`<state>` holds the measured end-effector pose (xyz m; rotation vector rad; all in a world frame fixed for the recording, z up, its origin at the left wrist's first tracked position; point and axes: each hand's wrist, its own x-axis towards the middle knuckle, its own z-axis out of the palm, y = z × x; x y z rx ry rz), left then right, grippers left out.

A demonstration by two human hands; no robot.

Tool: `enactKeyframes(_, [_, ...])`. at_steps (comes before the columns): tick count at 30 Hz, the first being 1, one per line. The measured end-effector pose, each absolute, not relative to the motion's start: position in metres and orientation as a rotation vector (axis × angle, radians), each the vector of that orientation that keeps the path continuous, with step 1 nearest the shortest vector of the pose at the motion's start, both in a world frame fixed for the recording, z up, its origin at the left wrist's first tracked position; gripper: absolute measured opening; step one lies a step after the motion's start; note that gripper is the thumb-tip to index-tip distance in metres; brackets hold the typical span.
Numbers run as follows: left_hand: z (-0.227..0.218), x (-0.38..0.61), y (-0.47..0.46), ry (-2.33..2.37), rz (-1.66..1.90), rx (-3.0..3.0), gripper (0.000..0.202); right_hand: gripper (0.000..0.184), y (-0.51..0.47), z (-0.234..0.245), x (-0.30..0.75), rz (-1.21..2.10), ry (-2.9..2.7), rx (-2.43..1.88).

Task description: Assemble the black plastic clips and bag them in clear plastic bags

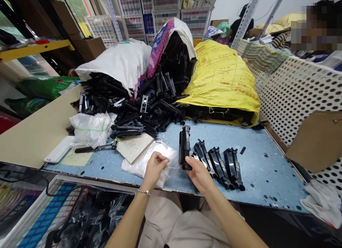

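One long black plastic part (184,146) gripped upright in my right hand (198,172); left hand (155,169) pinching clear plastic bag (164,177); three similar parts (219,166) lie rightward.

Small workshop: blue workbench (269,175), sacks (114,64) spilling black parts (144,104), stacked crates (130,22) behind.

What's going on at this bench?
The person's right hand holds a black plastic part roughly upright. The left hand pinches at clear plastic bags; whether it grips one is unclear. Three similar parts lie on the blue tabletop to the right; a heap of black parts sits farther back, by open sacks.
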<state>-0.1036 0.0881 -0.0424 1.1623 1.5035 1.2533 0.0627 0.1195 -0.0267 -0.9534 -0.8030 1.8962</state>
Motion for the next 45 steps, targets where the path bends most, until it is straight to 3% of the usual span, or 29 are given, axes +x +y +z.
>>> enactKeyframes(2, [-0.038,-0.107,0.085,1.521,1.241,1.249,0.007,0.036,0.125,-0.027,0.067,1.890,-0.824,-0.956])
enactKeyframes(7, [-0.034,-0.098,0.081,1.644,1.104,1.642,0.032,0.033,0.112,-0.011,0.091,1.854,-0.814,-1.006])
enactKeyframes(11, [-0.036,-0.079,0.080,1.643,1.063,1.757,0.042,0.043,0.069,0.002,0.120,2.188,-0.719,-0.918])
enactKeyframes(13, [-0.038,-0.072,0.079,1.595,1.069,1.692,0.040,0.046,0.052,0.002,0.133,2.306,-0.655,-0.893])
enactKeyframes(18, [-0.040,-0.066,0.080,1.471,1.081,1.395,0.018,0.037,0.053,-0.001,0.162,2.064,-0.559,-0.994])
enactKeyframes(27, [-0.025,-0.041,0.094,1.547,1.469,1.679,0.036,0.058,0.015,0.015,0.135,2.603,-0.335,-0.540])
enactKeyframes(31, [-0.034,-0.042,0.091,1.648,1.561,1.939,0.052,0.060,0.026,0.006,0.132,2.516,-0.108,-0.575])
enactKeyframes(37, [-0.041,-0.035,0.065,1.324,1.573,2.421,0.064,0.051,0.047,0.005,0.136,2.401,-0.110,-0.689])
enactKeyframes(41, [-0.028,-0.032,0.046,1.017,1.436,2.443,0.061,0.035,0.066,-0.003,0.132,1.997,-0.532,-1.074])
enactKeyframes(45, [-0.005,-0.041,0.037,0.977,1.115,2.527,0.062,0.037,0.061,0.002,0.125,1.743,-1.173,-1.267])
